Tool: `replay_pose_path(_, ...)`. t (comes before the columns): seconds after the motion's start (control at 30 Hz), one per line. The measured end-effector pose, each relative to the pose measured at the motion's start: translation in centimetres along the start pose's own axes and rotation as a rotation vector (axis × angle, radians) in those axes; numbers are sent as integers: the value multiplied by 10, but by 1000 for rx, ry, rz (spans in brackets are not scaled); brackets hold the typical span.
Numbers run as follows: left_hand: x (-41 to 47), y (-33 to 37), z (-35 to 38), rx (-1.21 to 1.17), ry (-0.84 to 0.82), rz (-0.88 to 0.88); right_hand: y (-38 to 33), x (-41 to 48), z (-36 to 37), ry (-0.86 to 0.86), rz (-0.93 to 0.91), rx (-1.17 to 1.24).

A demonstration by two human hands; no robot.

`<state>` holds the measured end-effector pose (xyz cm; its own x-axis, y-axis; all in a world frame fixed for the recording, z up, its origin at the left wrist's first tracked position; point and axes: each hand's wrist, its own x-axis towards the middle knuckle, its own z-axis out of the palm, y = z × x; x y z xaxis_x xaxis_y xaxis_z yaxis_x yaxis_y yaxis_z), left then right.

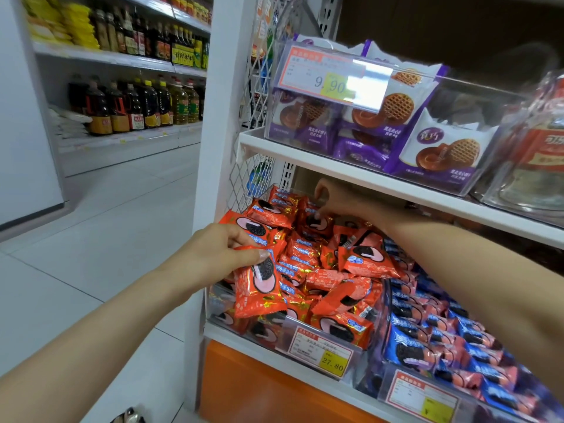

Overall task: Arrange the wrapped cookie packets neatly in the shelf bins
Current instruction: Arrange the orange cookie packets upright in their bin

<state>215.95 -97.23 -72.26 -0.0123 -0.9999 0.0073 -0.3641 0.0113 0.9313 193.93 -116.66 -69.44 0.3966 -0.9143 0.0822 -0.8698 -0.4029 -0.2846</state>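
1. At frame centre, the left hand (213,254) is pinching an orange cookie packet (259,290) by its top edge, thumb and fingers curled round it, over the front left corner of the clear bin (218,302).
2. Just up and right, the right hand (338,199) is pinching a second orange packet (317,223) at the bin's rear with bent fingertips.
3. Blue packets (427,334) are filling the neighbouring bin at lower right.

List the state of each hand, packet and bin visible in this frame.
left hand, gripping the front orange packet
front orange packet, held upright at the bin's front-left corner
right hand, fingertips pinching the rear orange packet
rear orange packet, propped at the back of the heap
orange bin, full, packets heaped untidily
blue bin, packets standing in rows
purple bin, partly filled, packets upright
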Motion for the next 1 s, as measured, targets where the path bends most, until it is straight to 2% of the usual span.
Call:
replay_pose_path(0.1, 0, -1, 0, -5, -5, 2, -4, -2, -5, -45, -23, 60)
replay_pose_path(0.23, -1, -1, -1, -14, -3, 5, -7, -4, -1, -201, 68, 41)
replay_pose_path(0.43, -3, -2, -4, -2, 10, 3, -11, -5, 1, -196, 111, 24)
replay_pose_path(0.5, -4, -2, -4, 0, 11, 5, -19, -7, 1, -91, 48, 20)
replay_pose_path(0.6, -6, 0, -3, -4, 10, -1, -41, -8, 8, 45, -80, 204)
replay_pose_path(0.67, -7, 1, -2, -9, 5, -8, -56, -5, 15, -39, -145, 270)
replay_pose_path(0.77, -8, 0, -1, -11, 5, -27, -77, -7, 18, -185, -157, 175)
replay_pose_path(0.87, -7, -1, -1, -16, 11, -42, -79, -4, 21, -212, -115, 177)
replay_pose_path(1.0, -7, -1, 1, -22, 7, -48, -69, -12, 14, -177, -108, 337)
